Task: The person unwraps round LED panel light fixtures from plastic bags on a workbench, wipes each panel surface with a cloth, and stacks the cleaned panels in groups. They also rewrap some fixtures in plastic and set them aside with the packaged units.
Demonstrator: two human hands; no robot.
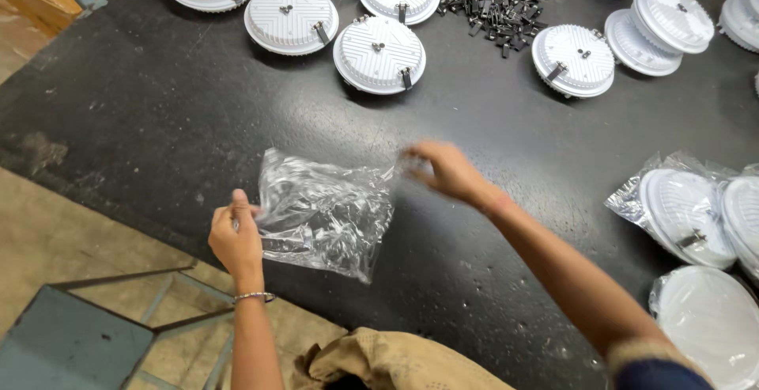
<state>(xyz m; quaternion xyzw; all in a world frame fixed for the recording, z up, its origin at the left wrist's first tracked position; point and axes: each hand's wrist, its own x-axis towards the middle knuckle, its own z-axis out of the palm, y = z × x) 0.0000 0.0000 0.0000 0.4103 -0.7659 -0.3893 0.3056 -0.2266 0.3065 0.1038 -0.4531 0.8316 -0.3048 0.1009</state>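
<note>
Hands stretch crinkled clear plastic bag over black table: left hand & right hand each pinch an edge; bag empty, bare white round lamp housings beyond it, bagged lamps to its right

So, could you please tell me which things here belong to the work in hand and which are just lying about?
In hand:
- clear plastic bag, pinched by left hand and right hand

Lying about:
- white round lamps
- bagged lamps
- pile of black clips
- brown sack
- blue stool
</note>
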